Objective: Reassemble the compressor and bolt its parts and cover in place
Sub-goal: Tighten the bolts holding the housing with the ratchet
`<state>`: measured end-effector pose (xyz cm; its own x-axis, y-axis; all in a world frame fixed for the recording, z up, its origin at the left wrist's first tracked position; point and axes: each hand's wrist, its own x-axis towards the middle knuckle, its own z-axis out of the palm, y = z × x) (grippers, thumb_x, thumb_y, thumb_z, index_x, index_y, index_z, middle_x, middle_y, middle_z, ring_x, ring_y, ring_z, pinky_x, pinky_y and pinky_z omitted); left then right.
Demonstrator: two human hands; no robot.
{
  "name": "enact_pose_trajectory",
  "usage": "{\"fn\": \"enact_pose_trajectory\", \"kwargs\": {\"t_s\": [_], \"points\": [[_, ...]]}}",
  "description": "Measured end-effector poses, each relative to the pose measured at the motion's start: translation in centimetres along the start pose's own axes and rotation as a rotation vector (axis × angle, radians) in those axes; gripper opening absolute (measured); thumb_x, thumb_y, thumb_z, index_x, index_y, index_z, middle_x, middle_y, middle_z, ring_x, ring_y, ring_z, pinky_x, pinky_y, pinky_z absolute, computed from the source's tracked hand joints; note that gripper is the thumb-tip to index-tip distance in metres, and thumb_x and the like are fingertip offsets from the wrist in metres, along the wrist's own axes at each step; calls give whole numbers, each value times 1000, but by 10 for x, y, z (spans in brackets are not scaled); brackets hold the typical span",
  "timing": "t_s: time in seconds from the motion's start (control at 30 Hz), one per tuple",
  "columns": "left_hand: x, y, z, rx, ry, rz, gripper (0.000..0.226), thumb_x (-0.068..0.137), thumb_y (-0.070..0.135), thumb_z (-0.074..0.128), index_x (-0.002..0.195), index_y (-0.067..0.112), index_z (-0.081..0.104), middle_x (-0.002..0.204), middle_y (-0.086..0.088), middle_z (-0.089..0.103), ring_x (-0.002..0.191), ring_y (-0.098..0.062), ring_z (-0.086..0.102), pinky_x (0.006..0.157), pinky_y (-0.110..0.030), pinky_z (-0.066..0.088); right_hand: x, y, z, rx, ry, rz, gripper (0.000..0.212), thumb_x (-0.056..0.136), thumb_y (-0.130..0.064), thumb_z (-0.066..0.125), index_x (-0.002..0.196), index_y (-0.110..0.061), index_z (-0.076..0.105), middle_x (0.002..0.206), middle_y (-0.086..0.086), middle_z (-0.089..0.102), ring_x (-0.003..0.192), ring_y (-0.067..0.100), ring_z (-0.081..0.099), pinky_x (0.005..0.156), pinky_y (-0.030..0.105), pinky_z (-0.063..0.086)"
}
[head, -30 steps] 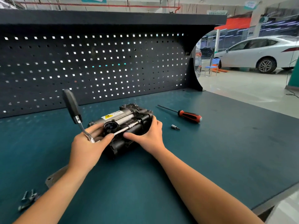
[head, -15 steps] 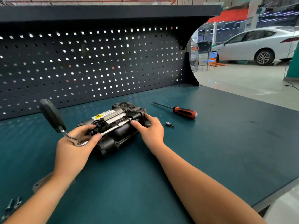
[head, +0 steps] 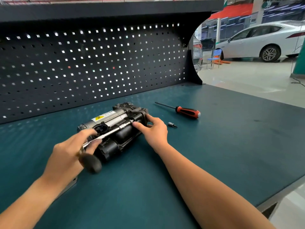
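A white car [head: 264,40] is sitting in the big room past the green worktop's [head: 214,154] back right corner. A board full of holes [head: 99,63] is standing along the back edge. The compressor [head: 115,126] is lying mid-worktop. The right hand [head: 153,129] is holding its far end, and the left hand [head: 71,154] is gripping a ratchet [head: 105,136] lying along it. A screwdriver [head: 186,111] and a small bit [head: 171,124] are lying near the compressor, to its right.
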<state>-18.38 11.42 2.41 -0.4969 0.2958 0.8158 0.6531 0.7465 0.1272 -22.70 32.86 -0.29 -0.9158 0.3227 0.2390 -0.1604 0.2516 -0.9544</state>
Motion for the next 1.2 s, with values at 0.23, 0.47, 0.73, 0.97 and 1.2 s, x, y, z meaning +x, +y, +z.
{"fn": "enact_pose_trajectory", "kwargs": {"t_s": [0.23,0.47,0.73,0.97,1.2], "points": [[-13,4,18,-221,15,-514,23,81,17,71,76,32,53,59,1,55,51,2,48,51,-7,33,1,2,-1,-134,-58,-57,72,84,-43,67,142,-12,39,133,4,49,123,22,48,107,37,34],[-7,15,19,-868,87,-1068,18,89,13,62,78,18,49,47,-1,44,28,-4,31,33,-10,28,0,3,1,-154,-42,-55,72,83,-46,66,142,-13,40,133,3,49,123,21,49,107,35,34],[-7,12,19,-867,96,-1000,29,89,11,62,77,19,37,57,-8,48,31,-5,36,34,-12,31,0,3,-2,-185,-81,-78,75,82,-43,69,143,-12,38,131,4,48,122,22,50,106,37,35],[-17,1,9,-220,-38,-321,29,75,28,66,84,29,37,68,5,53,55,-17,45,56,-18,35,-1,4,0,-172,-59,-68,70,84,-43,67,142,-15,40,129,4,49,120,22,51,104,33,35],[-8,13,18,-607,48,-876,28,88,13,63,80,24,39,59,-6,51,36,-6,44,43,-20,40,-4,5,3,-183,-45,-65,69,86,-44,64,144,-16,37,135,1,46,123,18,49,100,27,33]]}}
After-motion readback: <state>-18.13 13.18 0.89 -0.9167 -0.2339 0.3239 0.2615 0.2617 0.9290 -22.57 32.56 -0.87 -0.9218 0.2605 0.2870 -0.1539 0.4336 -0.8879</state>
